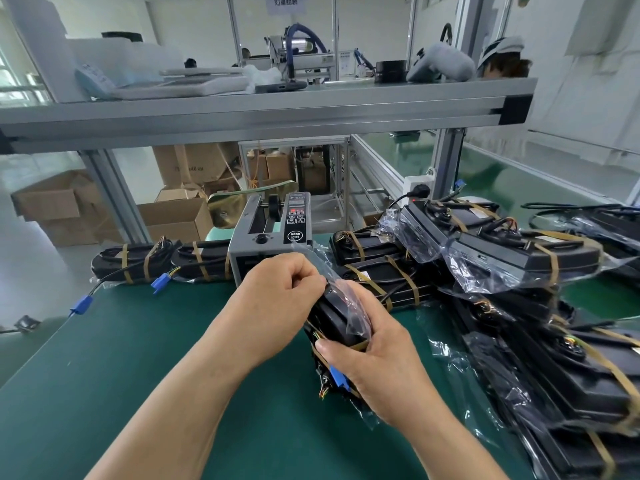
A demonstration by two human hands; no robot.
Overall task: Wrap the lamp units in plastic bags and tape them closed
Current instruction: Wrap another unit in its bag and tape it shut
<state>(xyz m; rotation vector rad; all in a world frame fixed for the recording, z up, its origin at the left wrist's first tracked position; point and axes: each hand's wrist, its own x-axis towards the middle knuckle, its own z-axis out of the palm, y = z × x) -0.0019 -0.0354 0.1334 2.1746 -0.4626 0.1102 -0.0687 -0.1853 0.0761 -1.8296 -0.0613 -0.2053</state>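
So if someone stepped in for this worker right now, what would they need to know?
Left hand pinches the plastic bag at the far end of a lamp unit; right hand grips its near end.
One tape band already shows near the right thumb.
Taped, bagged units pile at right on the green table.
Left to do: probably fold and tape the loose far end, using the tape dispenser behind.

Only the worker's two arms show, both bare from the near edge of view out to the fingers. The left hand [280,285] and the right hand [377,358] are uncovered as well. The forearms look slim and smooth, the wrists narrow. The right thumb's nail is short and plain, and the left knuckles stand out as soft ridges.
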